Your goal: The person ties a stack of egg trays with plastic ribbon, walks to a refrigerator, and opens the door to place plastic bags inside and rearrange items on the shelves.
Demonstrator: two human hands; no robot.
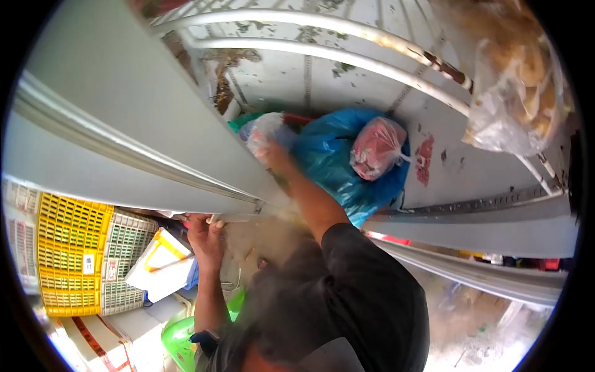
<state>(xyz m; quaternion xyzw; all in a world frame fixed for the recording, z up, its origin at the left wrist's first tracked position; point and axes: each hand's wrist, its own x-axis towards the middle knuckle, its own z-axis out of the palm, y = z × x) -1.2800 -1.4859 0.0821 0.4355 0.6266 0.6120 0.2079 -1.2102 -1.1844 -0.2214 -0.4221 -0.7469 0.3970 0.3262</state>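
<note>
My right hand reaches into the white, rust-marked cabinet, its fingers closed on a clear plastic bag; motion blurs the fingertips. Beside it lies a large blue plastic bag, with a knotted clear bag of something red on top. Lower left, my left hand grips the lower edge of the grey door, its fingertips partly hidden behind that edge.
White wire racks cross the upper cabinet, and a clear bag with brownish contents sits at the upper right. Yellow crates, a white box and a green plastic item stand at the left. Another door edge runs along the right.
</note>
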